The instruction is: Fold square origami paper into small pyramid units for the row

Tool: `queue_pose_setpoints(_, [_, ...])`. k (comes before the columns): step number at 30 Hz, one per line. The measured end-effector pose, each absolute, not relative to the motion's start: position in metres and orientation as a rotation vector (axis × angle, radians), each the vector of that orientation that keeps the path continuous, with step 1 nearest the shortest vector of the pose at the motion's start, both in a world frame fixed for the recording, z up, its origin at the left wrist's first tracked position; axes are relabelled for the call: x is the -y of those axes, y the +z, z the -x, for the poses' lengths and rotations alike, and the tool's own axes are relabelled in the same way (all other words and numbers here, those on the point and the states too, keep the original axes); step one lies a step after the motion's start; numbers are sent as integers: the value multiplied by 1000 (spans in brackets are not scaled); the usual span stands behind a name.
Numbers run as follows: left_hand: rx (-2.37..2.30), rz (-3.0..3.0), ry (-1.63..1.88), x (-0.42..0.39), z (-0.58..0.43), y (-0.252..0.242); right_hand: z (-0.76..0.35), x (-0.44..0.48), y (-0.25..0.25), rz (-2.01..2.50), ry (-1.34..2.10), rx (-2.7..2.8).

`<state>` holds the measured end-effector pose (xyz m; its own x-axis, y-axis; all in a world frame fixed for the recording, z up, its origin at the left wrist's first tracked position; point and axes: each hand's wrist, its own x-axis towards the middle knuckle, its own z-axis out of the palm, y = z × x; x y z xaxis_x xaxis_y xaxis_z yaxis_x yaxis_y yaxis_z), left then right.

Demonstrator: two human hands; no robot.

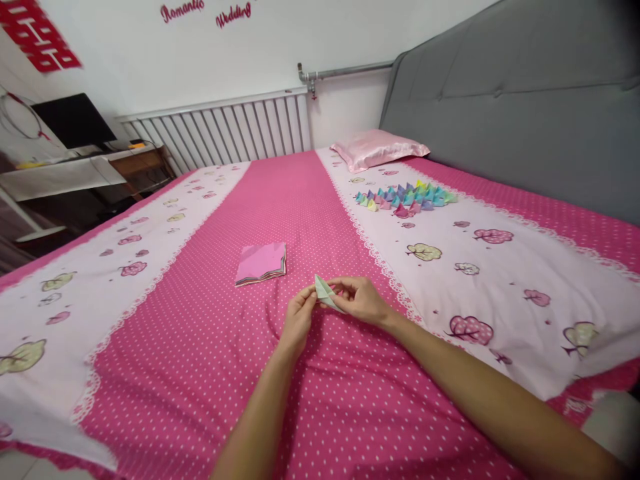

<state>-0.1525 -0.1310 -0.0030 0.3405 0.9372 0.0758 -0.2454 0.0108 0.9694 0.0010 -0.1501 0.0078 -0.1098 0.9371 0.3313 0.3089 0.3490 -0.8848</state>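
A piece of pale green origami paper (325, 291), folded to a pointed shape, is held between both hands just above the bed. My left hand (299, 312) pinches its left side between thumb and fingers. On its right side, my right hand (361, 299) grips the paper, fingers curled behind and thumb in front. A stack of square origami paper (261, 262), pink on top, lies on the bedspread a little beyond and left of my hands. Folded paper boats (407, 197) in several colours stand grouped farther off to the right.
The bed has a pink dotted cover (200, 347) with pale tree-print bands. A pink satin pillow (377, 148) lies by the grey headboard (505, 100). Behind the bed runs a white radiator (220, 130). A desk (75, 175) with a black monitor (74, 121) stands at left.
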Motion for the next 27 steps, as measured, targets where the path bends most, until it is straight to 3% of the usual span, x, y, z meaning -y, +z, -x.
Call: queue_pose_setpoints(27, [-679,-1436,930,146,140,1,5,150,5,1212,502,1635])
